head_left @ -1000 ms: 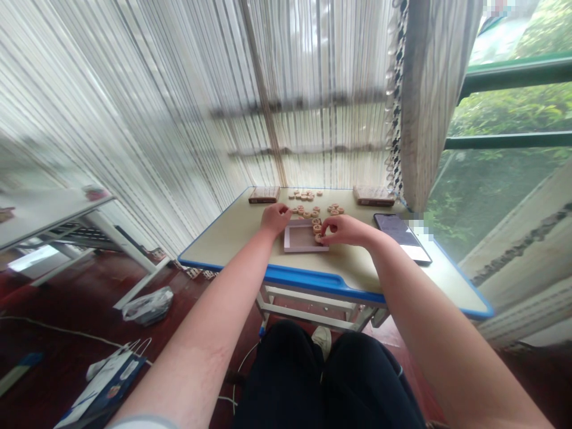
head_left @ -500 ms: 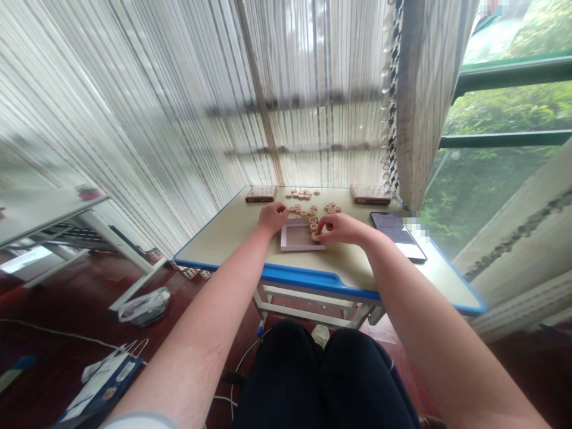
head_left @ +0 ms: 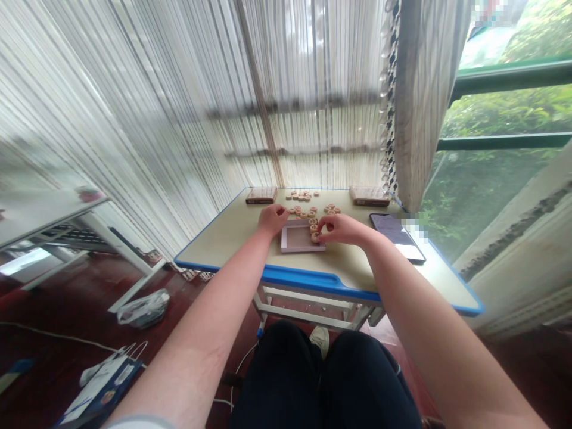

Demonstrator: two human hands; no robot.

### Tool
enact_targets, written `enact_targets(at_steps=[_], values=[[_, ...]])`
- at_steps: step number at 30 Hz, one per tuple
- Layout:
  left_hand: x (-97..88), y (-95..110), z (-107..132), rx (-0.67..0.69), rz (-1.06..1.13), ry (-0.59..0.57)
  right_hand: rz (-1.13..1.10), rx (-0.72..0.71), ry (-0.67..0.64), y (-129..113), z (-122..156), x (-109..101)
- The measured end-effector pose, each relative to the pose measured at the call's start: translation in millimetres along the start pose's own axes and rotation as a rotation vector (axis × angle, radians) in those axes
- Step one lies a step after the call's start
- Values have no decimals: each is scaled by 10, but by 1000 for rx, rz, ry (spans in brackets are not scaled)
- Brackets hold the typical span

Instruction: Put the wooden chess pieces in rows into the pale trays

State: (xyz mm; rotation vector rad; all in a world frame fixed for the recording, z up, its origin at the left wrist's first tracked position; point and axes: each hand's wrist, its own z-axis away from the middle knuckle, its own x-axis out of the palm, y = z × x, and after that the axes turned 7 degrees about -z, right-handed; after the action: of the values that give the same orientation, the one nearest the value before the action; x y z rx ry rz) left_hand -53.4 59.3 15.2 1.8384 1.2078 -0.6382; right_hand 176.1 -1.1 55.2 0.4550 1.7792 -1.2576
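A shallow pale box (head_left: 302, 250) lies on the table in front of me. Along its right side stands a column of round wooden xiangqi pieces (head_left: 313, 221). My right hand (head_left: 337, 228) reaches over that side from the right, thumb and finger closed on the nearest xiangqi piece (head_left: 315, 237) of the column. At the box's far left corner is my left hand (head_left: 273, 218), its fingers curled together; whether anything is between them is hidden. Loose xiangqi pieces (head_left: 304, 214) lie just beyond the box, close to the left fingertips.
More pieces (head_left: 298, 195) are at the back of the table (head_left: 223, 238), with another small group (head_left: 332, 208) right of centre. Two flat brown boxes (head_left: 261, 195) (head_left: 369, 195) stand at the far corners. A phone-like dark tablet (head_left: 395, 235) lies on the right.
Both hands stay almost where they were, the right one still at the nearest piece in the box. The view has shifted very slightly.
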Motion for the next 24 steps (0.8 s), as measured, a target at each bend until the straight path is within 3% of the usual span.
enact_targets(at_steps=[6, 14, 17, 21, 24], values=[[10, -14, -7, 19, 13, 22, -12, -4, 7, 40, -26, 23], [51, -52, -32, -10, 6, -35, -28, -24, 66, 65, -29, 4], [85, -72, -49, -10, 27, -73, -8, 4, 216, 189, -77, -3], [123, -88, -65, 12, 57, -95, 76, 182, 467, 431, -176, -7], [127, -90, -67, 32, 83, -102, 92, 235, 556, 556, -224, 13]])
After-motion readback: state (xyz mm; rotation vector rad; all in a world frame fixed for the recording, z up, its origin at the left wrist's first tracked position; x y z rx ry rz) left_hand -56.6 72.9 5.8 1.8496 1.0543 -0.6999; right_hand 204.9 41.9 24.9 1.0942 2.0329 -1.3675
